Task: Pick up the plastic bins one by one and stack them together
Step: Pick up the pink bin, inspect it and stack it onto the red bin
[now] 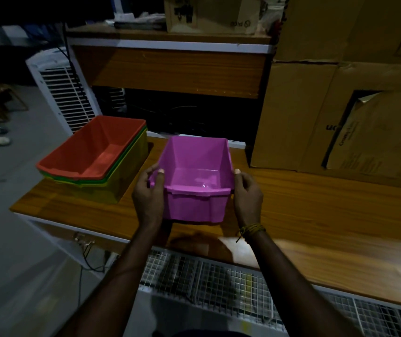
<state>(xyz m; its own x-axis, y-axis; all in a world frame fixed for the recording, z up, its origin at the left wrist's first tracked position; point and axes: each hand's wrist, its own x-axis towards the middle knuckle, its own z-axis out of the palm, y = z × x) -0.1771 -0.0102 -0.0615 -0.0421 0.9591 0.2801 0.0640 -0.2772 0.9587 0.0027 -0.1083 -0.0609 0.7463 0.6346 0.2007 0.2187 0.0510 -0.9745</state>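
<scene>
A pink plastic bin (195, 176) is held upright over the middle of the wooden table (316, 210). My left hand (147, 193) grips its left rim, thumb over the edge. My right hand (247, 193) grips its right rim the same way. To the left, at the table's left end, stands a nested stack: a red bin (97, 149) on top, with a green bin's rim (135, 144) showing beneath it and a yellow bin (121, 176) at the bottom. The pink bin is apart from that stack.
Large cardboard boxes (340, 105) stand at the back right on the table. A wooden shelf unit (170, 66) rises behind. A white slatted appliance (65, 91) stands on the floor at the left. Wire mesh baskets (219, 283) lie below the table's front edge.
</scene>
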